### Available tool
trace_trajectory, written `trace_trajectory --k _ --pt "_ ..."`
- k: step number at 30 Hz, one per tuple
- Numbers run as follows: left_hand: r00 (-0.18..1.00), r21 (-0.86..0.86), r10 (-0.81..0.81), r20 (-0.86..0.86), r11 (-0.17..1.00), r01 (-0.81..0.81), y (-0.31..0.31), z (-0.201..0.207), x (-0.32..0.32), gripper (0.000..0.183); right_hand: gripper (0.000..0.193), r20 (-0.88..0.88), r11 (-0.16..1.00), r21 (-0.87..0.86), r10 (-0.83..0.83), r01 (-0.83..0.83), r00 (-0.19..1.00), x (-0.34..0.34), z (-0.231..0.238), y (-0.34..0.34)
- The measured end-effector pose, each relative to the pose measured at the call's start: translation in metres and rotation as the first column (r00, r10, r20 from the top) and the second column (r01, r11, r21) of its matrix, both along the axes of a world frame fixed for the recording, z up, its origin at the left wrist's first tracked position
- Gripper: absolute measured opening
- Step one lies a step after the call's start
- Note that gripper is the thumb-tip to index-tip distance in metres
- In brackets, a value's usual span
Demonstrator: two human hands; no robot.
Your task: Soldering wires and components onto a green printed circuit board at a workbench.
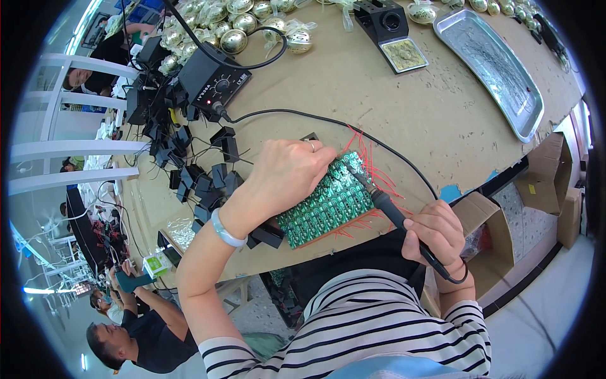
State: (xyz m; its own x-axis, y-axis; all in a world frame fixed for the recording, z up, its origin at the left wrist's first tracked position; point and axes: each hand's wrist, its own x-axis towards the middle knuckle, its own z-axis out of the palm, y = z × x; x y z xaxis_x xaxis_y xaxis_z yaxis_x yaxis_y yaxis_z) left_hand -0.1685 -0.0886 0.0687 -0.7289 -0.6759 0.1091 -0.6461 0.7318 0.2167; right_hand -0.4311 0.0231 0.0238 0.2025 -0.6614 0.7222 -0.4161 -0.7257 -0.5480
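A green circuit board panel (325,211), covered with rows of small repeated circuits, lies on the table in front of me. Thin red wires (382,180) stick out along its edges. My right hand (437,232) grips a black soldering iron (399,216) by its handle, and the tip points at the panel's upper right part. Above the panel's upper left side, my left hand (291,169) is closed, thumb and fingers pressed together. Whatever those fingers pinch is hidden from view.
A black soldering station (213,79) with a lit red light stands at upper left, its cord crossing the table. Black plastic cases (205,183) pile up left of my arm. Beyond are gold balls (233,41), an iron stand (382,22) and a metal tray (534,123). A co-worker (148,338) sits lower left.
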Motion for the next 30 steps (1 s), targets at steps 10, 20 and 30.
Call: trace_trajectory --k 10,20,30 --pt "0.997 -0.049 -0.032 0.071 0.998 0.035 0.002 0.002 -0.005 0.009 0.014 -0.036 0.999 -0.038 -0.017 0.015 0.999 -0.01 0.005 0.014" --pt "0.985 -0.16 -0.022 0.171 0.986 0.05 0.008 -0.001 -0.004 0.015 0.012 -0.006 0.996 -0.008 -0.093 0.093 0.996 -0.018 0.006 0.024" --pt "0.995 -0.42 0.033 0.093 0.907 0.01 0.033 0.001 -0.006 0.037 0.011 -0.002 0.995 -0.01 -0.102 0.102 0.995 -0.019 0.009 0.029"
